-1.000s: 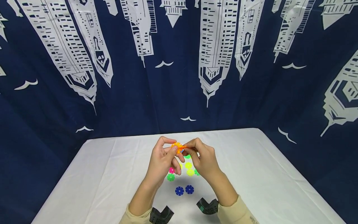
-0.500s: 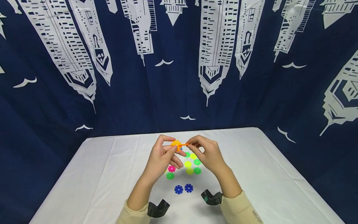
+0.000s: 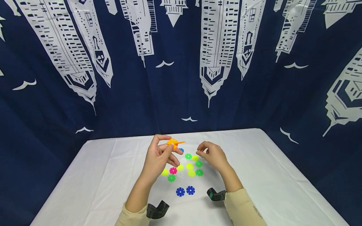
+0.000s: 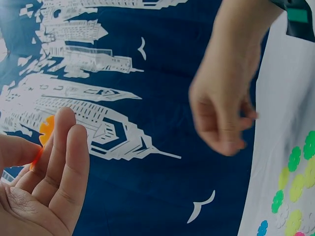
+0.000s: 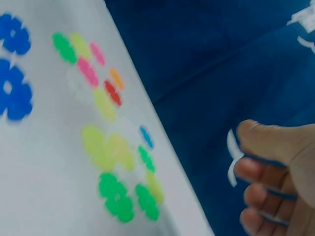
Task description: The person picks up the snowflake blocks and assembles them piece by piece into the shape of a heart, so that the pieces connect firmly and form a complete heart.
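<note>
Navy cloth (image 3: 181, 94) with a white skyline print hangs behind a white-covered table (image 3: 93, 188). Orange assembly (image 3: 172, 143), a notched disc with a second orange piece projecting edge-on from its side, is held up above the table, toward its far edge. Judged light, thin and stiff, probably plastic, slightly slick; the joint may loosen if twisted. Best taken by the disc's flat faces, clear of the joint. Left hand (image 3: 156, 158): thumb and fingers pinch the disc. Right hand (image 3: 214, 156): apart from it, fingers loosely bent, nothing held. Loose coloured discs (image 3: 189, 166) lie mid-table; two dark blue discs (image 3: 180, 191) lie farther from the far edge.
</note>
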`<state>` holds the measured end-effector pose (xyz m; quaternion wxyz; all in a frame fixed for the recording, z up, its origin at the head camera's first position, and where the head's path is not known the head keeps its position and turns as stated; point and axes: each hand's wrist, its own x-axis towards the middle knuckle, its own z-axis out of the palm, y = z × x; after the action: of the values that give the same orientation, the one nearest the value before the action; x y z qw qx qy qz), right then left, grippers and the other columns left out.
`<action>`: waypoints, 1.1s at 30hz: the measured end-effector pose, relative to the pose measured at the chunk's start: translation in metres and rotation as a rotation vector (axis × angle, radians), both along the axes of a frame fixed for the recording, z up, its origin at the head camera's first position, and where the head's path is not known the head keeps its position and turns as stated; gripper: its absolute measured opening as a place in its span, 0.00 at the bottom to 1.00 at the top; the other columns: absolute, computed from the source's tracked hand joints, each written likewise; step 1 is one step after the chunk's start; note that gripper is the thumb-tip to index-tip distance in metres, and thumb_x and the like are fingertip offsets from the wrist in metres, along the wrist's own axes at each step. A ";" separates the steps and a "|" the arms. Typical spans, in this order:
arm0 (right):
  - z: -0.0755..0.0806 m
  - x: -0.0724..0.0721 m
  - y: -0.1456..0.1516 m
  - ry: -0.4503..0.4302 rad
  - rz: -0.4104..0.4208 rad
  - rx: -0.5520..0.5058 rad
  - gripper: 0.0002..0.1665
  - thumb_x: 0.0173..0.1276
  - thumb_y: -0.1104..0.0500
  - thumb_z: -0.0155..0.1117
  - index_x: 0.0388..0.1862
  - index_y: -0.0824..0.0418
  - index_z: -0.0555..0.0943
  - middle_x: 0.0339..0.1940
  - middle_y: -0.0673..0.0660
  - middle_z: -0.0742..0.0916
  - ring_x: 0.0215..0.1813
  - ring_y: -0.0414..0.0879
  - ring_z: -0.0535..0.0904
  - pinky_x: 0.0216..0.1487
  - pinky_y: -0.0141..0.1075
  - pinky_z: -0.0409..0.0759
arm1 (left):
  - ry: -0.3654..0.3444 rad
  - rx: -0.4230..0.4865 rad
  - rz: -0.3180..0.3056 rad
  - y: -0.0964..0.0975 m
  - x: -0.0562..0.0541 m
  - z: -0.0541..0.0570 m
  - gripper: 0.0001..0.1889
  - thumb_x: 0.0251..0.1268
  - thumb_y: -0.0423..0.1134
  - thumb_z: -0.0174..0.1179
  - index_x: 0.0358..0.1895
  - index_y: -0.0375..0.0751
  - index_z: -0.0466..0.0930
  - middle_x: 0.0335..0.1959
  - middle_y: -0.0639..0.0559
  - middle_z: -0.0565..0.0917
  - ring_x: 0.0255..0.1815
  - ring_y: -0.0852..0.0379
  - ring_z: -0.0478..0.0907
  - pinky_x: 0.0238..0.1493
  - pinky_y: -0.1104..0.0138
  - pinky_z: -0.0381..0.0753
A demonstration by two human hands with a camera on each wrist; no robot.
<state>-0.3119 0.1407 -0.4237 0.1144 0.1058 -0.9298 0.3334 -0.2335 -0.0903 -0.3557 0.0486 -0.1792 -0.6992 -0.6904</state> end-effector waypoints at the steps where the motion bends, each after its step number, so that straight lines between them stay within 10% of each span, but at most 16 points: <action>1: -0.005 -0.002 0.002 -0.041 -0.006 0.012 0.07 0.61 0.55 0.75 0.36 0.52 0.84 0.32 0.48 0.86 0.33 0.43 0.74 0.35 0.34 0.71 | 0.002 0.001 0.001 0.000 0.000 0.000 0.14 0.76 0.30 0.48 0.60 0.40 0.62 0.39 0.33 0.88 0.20 0.52 0.85 0.32 0.60 0.89; 13: -0.048 -0.014 0.011 -0.220 -0.025 0.116 0.14 0.55 0.52 0.78 0.37 0.54 0.84 0.29 0.48 0.81 0.32 0.43 0.74 0.34 0.35 0.69 | 0.003 -0.008 -0.001 0.002 -0.001 -0.002 0.13 0.77 0.32 0.49 0.60 0.42 0.64 0.39 0.33 0.88 0.20 0.52 0.85 0.33 0.62 0.88; 33: -0.045 -0.013 0.005 -0.215 0.016 0.040 0.14 0.56 0.59 0.77 0.33 0.54 0.78 0.25 0.50 0.78 0.28 0.43 0.71 0.29 0.34 0.66 | -0.024 -0.014 -0.024 0.004 -0.002 -0.005 0.13 0.77 0.32 0.49 0.60 0.42 0.64 0.41 0.33 0.87 0.20 0.53 0.85 0.33 0.62 0.88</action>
<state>-0.3253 0.1455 -0.4682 0.0092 0.0791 -0.9423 0.3252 -0.2350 -0.0861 -0.3607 0.0306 -0.1799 -0.7025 -0.6879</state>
